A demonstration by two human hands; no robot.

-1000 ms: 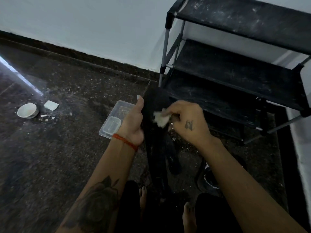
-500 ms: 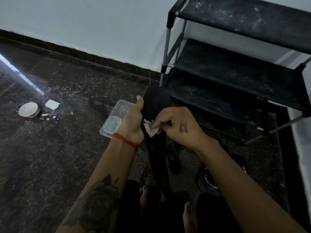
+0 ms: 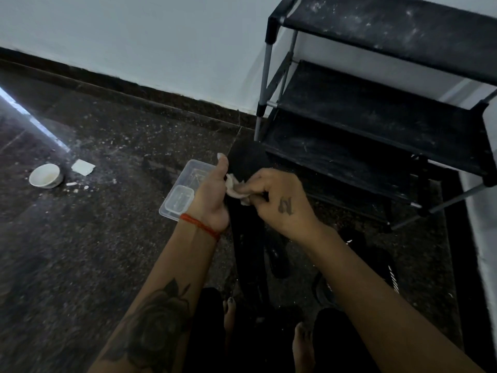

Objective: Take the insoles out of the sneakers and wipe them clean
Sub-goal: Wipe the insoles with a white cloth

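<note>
A long black insole (image 3: 248,238) stands upright in front of me, its top end near the rack. My left hand (image 3: 212,195) grips its left edge, thumb pointing up. My right hand (image 3: 279,200) pinches a crumpled white wipe (image 3: 236,191) and presses it against the insole's face, right beside my left thumb. A dark sneaker (image 3: 357,270) with white marks lies on the floor under my right forearm. Another dark shoe shape (image 3: 278,259) sits behind the insole, mostly hidden.
A black three-tier shoe rack (image 3: 376,109) stands at the right against the white wall. A clear plastic container (image 3: 185,192) lies on the dark speckled floor left of my hand. A white bowl (image 3: 44,175) and a white square (image 3: 82,166) sit far left. My bare feet (image 3: 304,345) are below.
My right hand has carried the wipe leftward and down across the insole, from its right side to beside my left thumb. My left hand has held still.
</note>
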